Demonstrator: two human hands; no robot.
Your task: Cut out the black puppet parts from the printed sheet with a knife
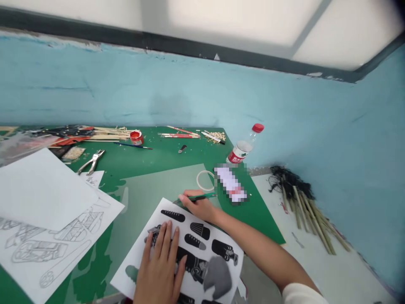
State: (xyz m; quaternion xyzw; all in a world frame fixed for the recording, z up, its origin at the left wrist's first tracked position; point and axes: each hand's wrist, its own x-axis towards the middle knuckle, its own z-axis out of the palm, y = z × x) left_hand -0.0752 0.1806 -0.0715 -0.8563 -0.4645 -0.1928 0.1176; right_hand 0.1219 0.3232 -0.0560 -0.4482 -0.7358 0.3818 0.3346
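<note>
My left hand (160, 264) lies flat with its fingers stretched out on a white sheet (144, 240) printed with dark shapes. Openings in the sheet let green and grey show through. At the sheet's far edge, my right hand (199, 207) is closed around a slim green craft knife (202, 196), its rear end pointing right. The tip, by the sheet's upper corner, is too small to make out. Under the sheet is a translucent cutting mat (164, 181) on the green table (145, 157). A white ring (205, 180) lies just beyond my right hand.
A phone (230, 184) and a tilted-looking bottle (242, 147) are at the right. Pliers (93, 161), line drawings (57, 253) and blank paper (41, 190) lie left. A red paint jar (136, 137) and thin sticks (180, 135) stretch along the back. Bundled stalks (311, 215) lie beyond the table.
</note>
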